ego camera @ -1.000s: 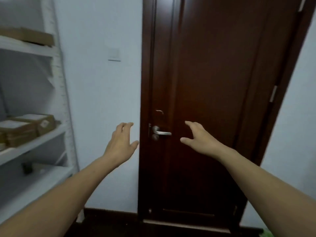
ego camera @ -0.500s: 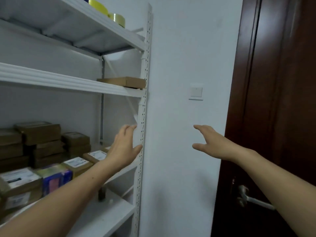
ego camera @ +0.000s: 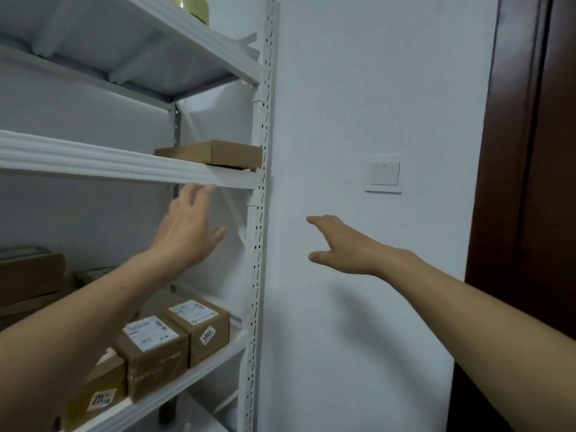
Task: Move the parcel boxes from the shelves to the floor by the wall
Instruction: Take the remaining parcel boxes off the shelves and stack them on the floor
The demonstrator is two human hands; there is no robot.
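While both hands reach up empty, left hand (ego camera: pixel 187 232) and right hand (ego camera: pixel 343 247) fingers spread, flat parcel box (ego camera: pixel 215 152) sits on upper shelf (ego camera: pixel 93 160). Step: approach. Next: grip both box ends.

Bare left grip (ego camera: pixel 190 232), bare right grip (ego camera: pixel 343 247), bare forearms (ego camera: pixel 467 313)

White shelves (ego camera: pixel 124 165), upright (ego camera: pixel 260 275) w/ rows of dark holes. Plain brown flat box (ego camera: pixel 218 154); brown parcel boxes (ego camera: pixel 202 335) w/ white labels, blk print. Yellow roll (ego camera: pixel 191 4) up top. Pale bluish-white wall (ego camera: pixel 358 88), white switch (ego camera: pixel 384 176), dark red-brown door (ego camera: pixel 536 182).
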